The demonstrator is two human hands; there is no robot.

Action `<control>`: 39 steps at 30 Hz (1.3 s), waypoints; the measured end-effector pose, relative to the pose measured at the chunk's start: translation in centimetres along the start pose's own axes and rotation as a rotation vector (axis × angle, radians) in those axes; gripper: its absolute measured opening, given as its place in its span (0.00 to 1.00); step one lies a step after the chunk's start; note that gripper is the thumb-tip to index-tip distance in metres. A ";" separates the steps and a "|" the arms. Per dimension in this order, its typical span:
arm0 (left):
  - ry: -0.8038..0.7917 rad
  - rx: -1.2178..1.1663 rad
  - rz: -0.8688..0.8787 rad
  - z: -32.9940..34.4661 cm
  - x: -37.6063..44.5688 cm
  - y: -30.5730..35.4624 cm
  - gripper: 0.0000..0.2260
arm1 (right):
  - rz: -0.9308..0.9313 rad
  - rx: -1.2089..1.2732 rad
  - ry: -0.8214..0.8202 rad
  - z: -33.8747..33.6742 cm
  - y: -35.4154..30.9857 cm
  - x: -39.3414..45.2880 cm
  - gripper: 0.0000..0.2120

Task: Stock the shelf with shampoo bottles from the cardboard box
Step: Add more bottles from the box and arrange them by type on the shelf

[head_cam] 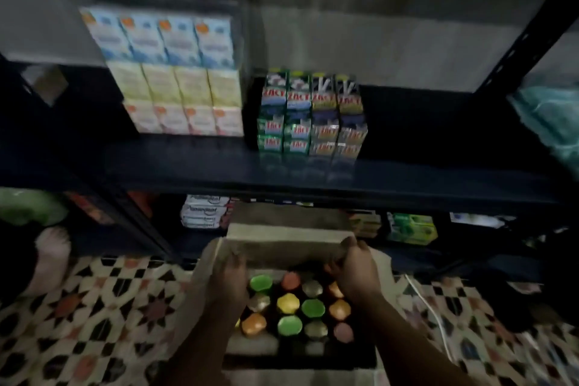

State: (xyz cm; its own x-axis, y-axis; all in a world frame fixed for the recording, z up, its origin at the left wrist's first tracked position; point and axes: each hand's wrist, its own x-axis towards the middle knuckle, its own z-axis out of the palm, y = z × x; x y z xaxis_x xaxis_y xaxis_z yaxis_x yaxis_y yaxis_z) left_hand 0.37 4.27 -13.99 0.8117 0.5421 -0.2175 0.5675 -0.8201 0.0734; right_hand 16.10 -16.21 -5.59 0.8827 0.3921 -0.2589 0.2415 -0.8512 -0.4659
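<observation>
Holding: both hands grip the far flap (283, 243) of the cardboard box (200, 298), bending it back toward the shelf (282, 177).
Left hand (230, 279): fingers curled over the flap's left end; the hand covers the box's left rows.
Right hand (355, 266): fingers and thumb clamped on the flap's right corner.
Box: stands open on the patterned tile floor (94, 316), right in front of the dark metal shelving.
Shampoo bottles (294, 307): upright inside the box, packed close, only the caps showing, in green, orange, yellow, gold and pinkish tones.
Middle shelf: pale stacked cartons (175, 72) at left, beside them a block of green and silver "ZACT" packs (313, 116); the shelf board to the right is dark and bare.
Lower shelf: white boxes (203, 211) behind the flap, green packs (412, 229) to the right; labels too blurred to read.
Floor: a white cable (429, 307) runs past the box's right side.
Light: dim, and the view is smeared.
</observation>
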 end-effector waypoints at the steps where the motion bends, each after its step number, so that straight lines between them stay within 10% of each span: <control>1: -0.032 0.049 -0.001 2.0 0.6 -0.1 0.32 | -0.005 -0.031 -0.010 2.3 1.4 1.0 0.21; 7: -0.134 0.120 -0.106 6.8 3.7 0.8 0.14 | -0.012 -0.161 0.049 11.0 5.6 5.4 0.17; 27: 0.081 -0.069 -0.165 5.2 5.1 0.8 0.16 | -0.189 -0.263 0.079 14.2 8.8 7.0 0.21; 39: 0.512 -0.868 0.073 -1.8 4.3 1.2 0.37 | -0.539 0.502 0.447 8.0 6.0 3.3 0.19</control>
State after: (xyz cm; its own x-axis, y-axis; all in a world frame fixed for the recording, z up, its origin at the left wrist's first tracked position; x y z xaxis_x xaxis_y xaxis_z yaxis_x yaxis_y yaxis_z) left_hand 4.86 5.94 -13.06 0.6946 0.6763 0.2453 0.2529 -0.5487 0.7969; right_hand 17.22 -17.22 -16.03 0.8002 0.4348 0.4130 0.5592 -0.2925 -0.7757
